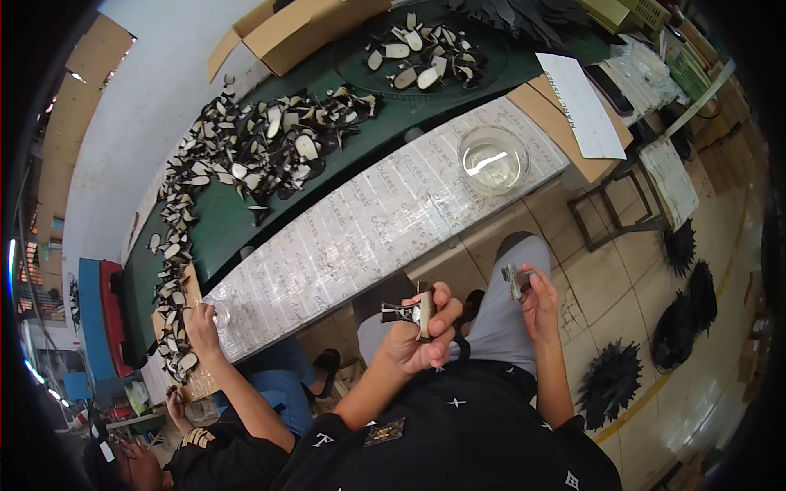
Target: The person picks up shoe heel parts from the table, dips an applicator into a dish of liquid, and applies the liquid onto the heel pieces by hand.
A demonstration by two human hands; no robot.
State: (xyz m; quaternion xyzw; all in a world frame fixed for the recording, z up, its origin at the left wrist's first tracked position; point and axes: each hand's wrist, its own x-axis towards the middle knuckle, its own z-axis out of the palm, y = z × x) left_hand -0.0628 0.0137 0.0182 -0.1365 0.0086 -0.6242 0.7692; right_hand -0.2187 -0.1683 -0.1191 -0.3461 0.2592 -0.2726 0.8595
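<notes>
My left hand (422,335) is closed around a small piece (426,314) with a pale, rounded face and black flaps sticking out to the left. It is held up in front of my body, over my lap. To the right of it, my right hand (542,307) pinches a small greyish, block-like thing (513,281) above my right thigh; its exact kind is too small to make out. The two hands are apart. Many similar black pieces with pale oval faces (274,131) lie heaped on the green table (327,176) ahead.
A bench (344,225) wrapped in printed, clear-covered paper runs before me, bearing a clear round bowl (494,159). At left a co-worker's hand (202,327) reaches to another small clear container (219,315). Cardboard (565,123), a metal-framed stool (626,200) and black bundles (610,385) are right.
</notes>
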